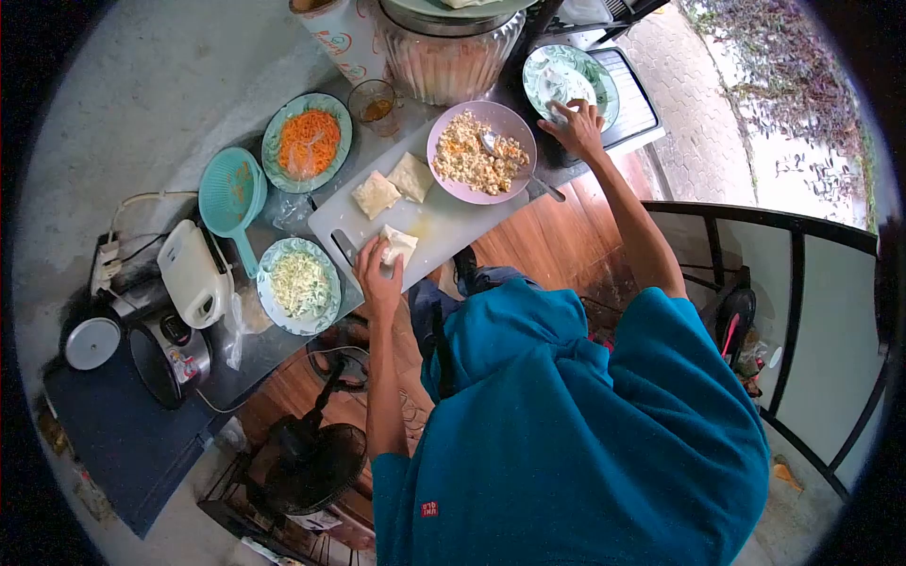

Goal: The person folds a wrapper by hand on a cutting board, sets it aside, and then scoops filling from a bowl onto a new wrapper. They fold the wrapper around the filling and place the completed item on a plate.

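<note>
My left hand (379,281) is at the near edge of the white cutting board (444,231), its fingers closed on the side of a folded wrapper parcel (400,247). Two more folded parcels, one on the left (376,194) and one on the right (411,177), lie farther up the board. My right hand (578,130) reaches over the rim of a green-patterned plate (535,80), fingers apart above something whitish in it. Between my hands, a pink bowl (437,179) of chopped, mixed filling sits on the board with a spoon (489,141) in it.
Left of the board are a plate of shredded carrot (311,141), a plate of shredded cabbage (300,286), a turquoise strainer (226,193) and a white sandwich maker (195,274). A glass (376,108) and large ribbed container (453,61) stand behind. A fan (307,462) is below.
</note>
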A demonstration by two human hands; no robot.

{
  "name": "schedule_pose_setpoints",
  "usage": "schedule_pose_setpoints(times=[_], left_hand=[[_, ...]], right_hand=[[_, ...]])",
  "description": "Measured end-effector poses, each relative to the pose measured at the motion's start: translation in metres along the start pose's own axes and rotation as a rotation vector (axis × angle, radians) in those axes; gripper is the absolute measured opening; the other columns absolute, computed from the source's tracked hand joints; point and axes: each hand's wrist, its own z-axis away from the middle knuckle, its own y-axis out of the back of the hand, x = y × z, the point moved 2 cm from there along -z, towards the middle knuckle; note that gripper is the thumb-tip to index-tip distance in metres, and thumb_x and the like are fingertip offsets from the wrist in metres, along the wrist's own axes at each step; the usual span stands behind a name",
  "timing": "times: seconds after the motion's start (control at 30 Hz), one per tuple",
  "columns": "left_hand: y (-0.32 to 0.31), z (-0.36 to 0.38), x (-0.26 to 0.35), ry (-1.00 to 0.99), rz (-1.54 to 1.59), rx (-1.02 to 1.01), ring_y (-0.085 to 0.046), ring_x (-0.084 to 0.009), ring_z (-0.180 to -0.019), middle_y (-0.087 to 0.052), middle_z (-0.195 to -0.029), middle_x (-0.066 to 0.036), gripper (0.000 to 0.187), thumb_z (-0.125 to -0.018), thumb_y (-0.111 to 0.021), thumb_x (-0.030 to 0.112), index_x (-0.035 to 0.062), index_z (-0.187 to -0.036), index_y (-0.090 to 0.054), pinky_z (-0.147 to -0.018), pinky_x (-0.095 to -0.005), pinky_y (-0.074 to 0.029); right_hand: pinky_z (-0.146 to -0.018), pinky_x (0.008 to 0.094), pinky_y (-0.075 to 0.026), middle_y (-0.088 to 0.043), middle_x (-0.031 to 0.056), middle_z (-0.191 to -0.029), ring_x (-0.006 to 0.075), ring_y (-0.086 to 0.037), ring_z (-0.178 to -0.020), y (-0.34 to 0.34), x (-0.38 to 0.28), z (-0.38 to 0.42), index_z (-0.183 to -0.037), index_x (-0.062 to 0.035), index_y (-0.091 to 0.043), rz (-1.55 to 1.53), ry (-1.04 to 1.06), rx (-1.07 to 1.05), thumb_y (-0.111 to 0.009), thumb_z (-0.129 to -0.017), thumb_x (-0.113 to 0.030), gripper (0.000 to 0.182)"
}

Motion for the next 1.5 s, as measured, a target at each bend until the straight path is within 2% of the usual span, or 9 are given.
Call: schedule_pose_setpoints(times=[0.17,0.43,0.63,0.8,0.97,1.03,1.1,1.23,1.5], left_hand=[[0.000,0.001,0.000,-0.005,-0.024,-0.007,-0.053,-0.0348,-0.112,-0.058,-0.122,-0.013,0.038,-0.077,-0.074,0.015,0.0021,-0.112,-0.064,-0.097,-0.0467,-0.040],[-0.003,0.004,-0.002,0.051,0.017,-0.014,-0.050,-0.0331,-0.117,-0.056,-0.125,-0.010,0.037,-0.078,-0.073,0.015,0.0042,-0.113,-0.064,-0.102,-0.0469,-0.035],[-0.001,0.003,0.002,0.055,0.028,-0.009,-0.051,-0.0335,-0.116,-0.056,-0.124,-0.011,0.039,-0.079,-0.072,0.015,0.0034,-0.115,-0.064,-0.102,-0.0470,-0.036],[-0.001,0.002,0.001,0.054,0.068,0.008,-0.052,-0.0334,-0.115,-0.057,-0.123,-0.013,0.041,-0.080,-0.072,0.013,0.0020,-0.118,-0.062,-0.100,-0.0447,-0.039],[0.000,0.003,-0.003,0.094,0.156,0.037,-0.050,-0.0354,-0.116,-0.057,-0.123,-0.015,0.037,-0.085,-0.065,0.012,0.0007,-0.120,-0.060,-0.101,-0.0432,-0.039],[0.005,0.003,-0.001,0.103,0.177,0.015,-0.051,-0.0354,-0.115,-0.057,-0.124,-0.016,0.039,-0.085,-0.063,0.010,0.0002,-0.122,-0.058,-0.099,-0.0428,-0.041],[0.005,0.006,-0.004,0.077,0.160,0.046,-0.052,-0.0348,-0.114,-0.058,-0.124,-0.015,0.038,-0.086,-0.063,0.009,-0.0006,-0.122,-0.059,-0.098,-0.0419,-0.042],[0.003,0.007,-0.008,0.096,0.182,0.054,-0.054,-0.0339,-0.113,-0.059,-0.122,-0.015,0.036,-0.086,-0.061,0.007,-0.0013,-0.121,-0.059,-0.097,-0.0413,-0.044],[0.002,0.003,-0.010,0.133,0.146,0.051,-0.056,-0.0327,-0.111,-0.062,-0.119,-0.015,0.031,-0.088,-0.059,0.007,-0.0014,-0.118,-0.062,-0.096,-0.0401,-0.045]], right_hand=[[-0.097,0.0504,-0.029,-0.052,0.0077,-0.122,0.0291,-0.041,-0.118,-0.004,0.002,-0.006,-0.116,-0.0234,-0.070,0.005,0.027,-0.019,-0.063,-0.079,-0.062,0.054],[-0.098,0.0485,-0.029,-0.053,0.0060,-0.118,0.0285,-0.041,-0.118,-0.007,0.005,-0.008,-0.096,-0.0222,-0.078,-0.157,-0.071,0.046,-0.082,-0.064,-0.050,0.042],[-0.098,0.0524,-0.030,-0.052,0.0094,-0.121,0.0326,-0.040,-0.122,0.005,0.002,-0.005,-0.105,-0.0244,-0.072,-0.190,-0.118,0.077,-0.085,-0.063,-0.043,0.048],[-0.102,0.0579,-0.029,-0.050,0.0143,-0.130,0.0380,-0.037,-0.128,0.018,0.003,-0.009,-0.112,-0.0266,-0.068,-0.279,-0.156,0.040,-0.086,-0.058,-0.050,0.062],[-0.099,0.0411,-0.042,-0.056,0.0188,-0.121,0.0339,-0.053,-0.115,0.032,-0.025,0.005,-0.117,-0.0132,-0.067,-0.730,0.088,-0.052,-0.083,-0.067,-0.038,0.058],[-0.095,0.0412,-0.045,-0.055,0.0161,-0.123,0.0295,-0.054,-0.111,0.051,-0.076,0.037,-0.121,-0.0093,-0.062,-0.673,0.285,-0.106,-0.078,-0.074,-0.027,0.053],[-0.098,0.0412,-0.042,-0.054,0.0141,-0.123,0.0300,-0.051,-0.113,0.035,-0.119,0.082,-0.120,-0.0093,-0.062,-0.985,0.376,-0.188,-0.076,-0.074,-0.021,0.050],[-0.096,0.0401,-0.040,-0.054,0.0136,-0.116,0.0305,-0.051,-0.108,0.015,-0.199,0.157,-0.128,-0.0130,-0.057,-0.610,0.691,-0.348,-0.072,-0.074,-0.008,0.057],[-0.084,0.0376,-0.038,-0.050,0.0097,-0.114,0.0263,-0.046,-0.105,-0.021,-0.253,0.189,-0.135,-0.0156,-0.053,-0.190,0.794,-0.272,-0.077,-0.067,-0.030,0.073]])
